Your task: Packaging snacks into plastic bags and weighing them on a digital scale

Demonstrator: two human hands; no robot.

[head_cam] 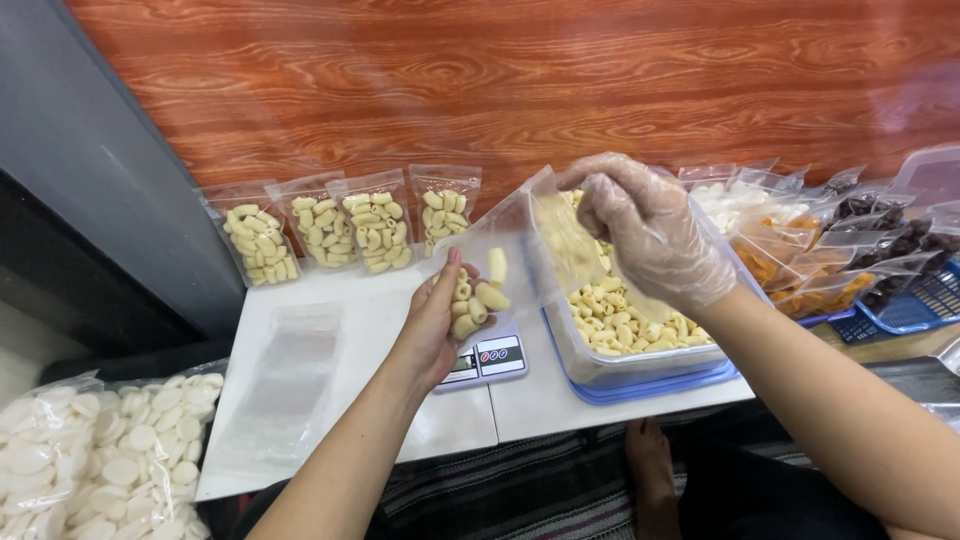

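At nine o'clock low, a large clear sack of white round discs (110, 450) slumps off the edge of the white surface (520, 400), and a flat stack of empty clear pouches (285, 385) lies just beside it. Toward eleven o'clock, four filled clear pouches (340, 228) of pale yellow pieces stand in a row against the wood-grain wall. At centre, the left hand (435, 325), bare, grips an open clear pouch (490, 270) from below, a few pale yellow pieces (475, 300) settled at its bottom, above a small digital scale (488, 360). The right hand (650, 235), in a thin clear glove, is pinched at the pouch's mouth; whether it holds pieces I cannot tell. To fill it well, the mouth should stay wide and tipped toward the clear tub (640, 355) of the same pieces at three o'clock, so strays fall back in. Further toward two o'clock, clear pouches of white, orange and dark dried pieces (830, 250) lie overlapping in blue baskets (915, 310).
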